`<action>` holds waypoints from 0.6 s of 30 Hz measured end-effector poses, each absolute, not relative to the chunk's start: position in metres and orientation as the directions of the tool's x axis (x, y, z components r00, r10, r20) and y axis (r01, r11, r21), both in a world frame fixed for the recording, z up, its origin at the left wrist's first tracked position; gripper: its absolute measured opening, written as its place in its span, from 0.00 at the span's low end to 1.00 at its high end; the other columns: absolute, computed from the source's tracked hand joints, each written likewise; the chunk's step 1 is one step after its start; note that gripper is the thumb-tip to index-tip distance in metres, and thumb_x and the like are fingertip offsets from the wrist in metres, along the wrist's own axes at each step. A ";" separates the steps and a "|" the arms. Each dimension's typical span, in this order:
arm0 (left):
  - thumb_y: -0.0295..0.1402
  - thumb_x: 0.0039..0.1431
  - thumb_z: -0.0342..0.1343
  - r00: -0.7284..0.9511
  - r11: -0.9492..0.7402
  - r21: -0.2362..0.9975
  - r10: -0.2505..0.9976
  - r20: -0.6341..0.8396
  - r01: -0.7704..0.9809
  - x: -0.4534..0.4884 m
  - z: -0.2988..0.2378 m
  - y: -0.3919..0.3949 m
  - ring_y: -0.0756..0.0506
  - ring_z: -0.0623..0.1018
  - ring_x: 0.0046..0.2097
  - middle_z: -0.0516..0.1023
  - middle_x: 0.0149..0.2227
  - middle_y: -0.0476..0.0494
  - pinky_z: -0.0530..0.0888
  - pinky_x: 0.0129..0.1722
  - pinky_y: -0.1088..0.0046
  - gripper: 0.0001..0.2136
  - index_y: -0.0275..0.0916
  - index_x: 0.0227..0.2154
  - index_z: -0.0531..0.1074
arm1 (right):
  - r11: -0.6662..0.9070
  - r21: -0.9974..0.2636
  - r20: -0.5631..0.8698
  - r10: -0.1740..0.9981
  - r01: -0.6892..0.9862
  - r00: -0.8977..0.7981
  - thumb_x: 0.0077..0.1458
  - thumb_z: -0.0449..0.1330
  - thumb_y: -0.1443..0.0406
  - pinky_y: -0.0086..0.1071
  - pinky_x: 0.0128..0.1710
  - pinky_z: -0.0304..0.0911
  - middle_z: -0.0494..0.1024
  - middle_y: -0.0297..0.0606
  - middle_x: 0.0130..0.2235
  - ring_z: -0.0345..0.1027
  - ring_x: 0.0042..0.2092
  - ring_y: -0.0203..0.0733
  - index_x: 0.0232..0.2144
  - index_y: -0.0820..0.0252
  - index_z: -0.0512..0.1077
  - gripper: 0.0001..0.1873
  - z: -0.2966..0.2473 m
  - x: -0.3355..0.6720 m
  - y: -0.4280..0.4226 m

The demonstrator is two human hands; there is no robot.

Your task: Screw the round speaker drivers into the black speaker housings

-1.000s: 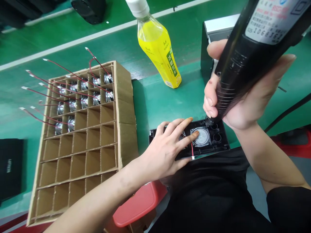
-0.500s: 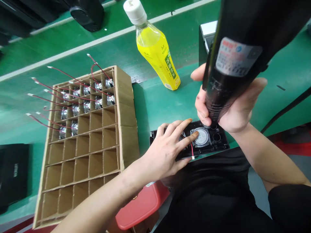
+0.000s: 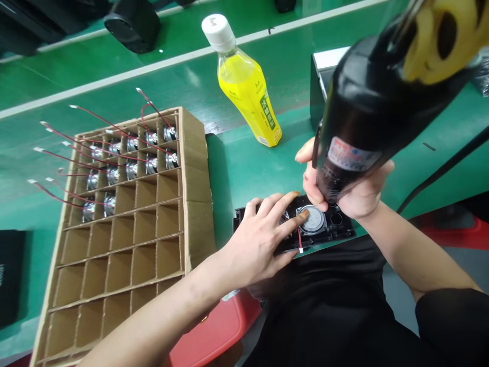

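Observation:
My left hand (image 3: 260, 237) grips a black plastic speaker housing (image 3: 344, 229) at the table edge, fingers across it and thumb at the near side. One fingertip presses on a round silver speaker driver (image 3: 314, 220) seated in it. A second driver is partly covered by my fingers, and a short red wire (image 3: 299, 237) with a white connector runs past the near edge. My right hand (image 3: 361, 196) is closed around a black electric screwdriver (image 3: 351, 117), held tilted with its lower end over the housing's far side. The tip is hidden by my fingers.
On the left stands a divided cardboard box (image 3: 198, 188), its far cells holding several wired drivers. A bottle of yellow drink (image 3: 248, 92) stands beyond the housing. A dark box (image 3: 316, 92) is behind the screwdriver, and a black cable (image 3: 439, 171) crosses the green table at right. A red stool (image 3: 214, 331) is below.
The screwdriver has tilted and sunk a little, so its upper end with a yellow cartoon picture now shows. My left hand keeps its place on the housing. The view has shifted slightly.

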State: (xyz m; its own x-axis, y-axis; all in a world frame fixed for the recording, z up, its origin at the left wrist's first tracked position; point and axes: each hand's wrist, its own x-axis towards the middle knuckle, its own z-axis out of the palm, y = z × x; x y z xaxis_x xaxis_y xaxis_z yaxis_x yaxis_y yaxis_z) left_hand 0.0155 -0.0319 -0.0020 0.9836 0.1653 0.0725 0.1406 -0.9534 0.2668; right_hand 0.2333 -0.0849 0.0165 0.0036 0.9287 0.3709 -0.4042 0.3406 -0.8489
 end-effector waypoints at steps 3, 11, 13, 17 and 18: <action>0.38 0.64 0.59 0.984 -0.953 0.264 0.167 0.063 0.145 0.016 -0.002 -0.031 0.24 0.66 0.65 0.60 0.69 0.23 0.67 0.55 0.40 0.28 0.39 0.66 0.67 | 0.374 -0.833 0.412 0.911 -0.408 -0.006 0.56 0.60 0.33 0.23 0.15 0.57 0.69 0.30 0.24 0.61 0.19 0.29 0.38 0.61 0.65 0.36 0.014 0.236 -0.084; 0.39 0.62 0.63 0.983 -0.945 0.301 0.159 0.089 0.125 0.015 -0.003 -0.034 0.23 0.62 0.68 0.55 0.72 0.25 0.65 0.59 0.36 0.30 0.43 0.67 0.67 | 0.455 -0.786 0.502 0.865 -0.418 -0.002 0.63 0.54 0.35 0.22 0.16 0.55 0.69 0.28 0.26 0.59 0.20 0.29 0.52 0.55 0.70 0.34 0.018 0.237 -0.084; 0.40 0.62 0.64 0.985 -0.944 0.316 0.135 0.110 0.094 0.014 -0.001 -0.037 0.22 0.60 0.69 0.51 0.75 0.28 0.61 0.63 0.33 0.29 0.46 0.66 0.69 | 0.464 -0.783 0.486 0.872 -0.414 0.056 0.63 0.56 0.36 0.23 0.16 0.56 0.70 0.27 0.26 0.59 0.20 0.29 0.53 0.53 0.71 0.33 0.037 0.241 -0.090; 0.46 0.62 0.67 0.986 -0.952 0.292 0.123 0.109 0.086 0.013 0.001 -0.040 0.23 0.60 0.70 0.54 0.75 0.28 0.59 0.66 0.32 0.28 0.45 0.63 0.72 | 0.579 -0.796 0.516 0.803 -0.180 0.299 0.62 0.57 0.37 0.32 0.18 0.61 0.71 0.31 0.26 0.64 0.22 0.36 0.45 0.56 0.77 0.31 0.083 0.265 -0.102; 0.47 0.63 0.66 0.985 -0.954 0.287 0.127 0.117 0.089 0.012 0.000 -0.040 0.23 0.60 0.70 0.56 0.74 0.27 0.60 0.65 0.33 0.28 0.44 0.62 0.72 | 0.599 -0.792 0.523 0.765 -0.118 0.375 0.61 0.55 0.34 0.32 0.18 0.61 0.71 0.32 0.26 0.66 0.23 0.37 0.42 0.56 0.78 0.34 0.092 0.273 -0.102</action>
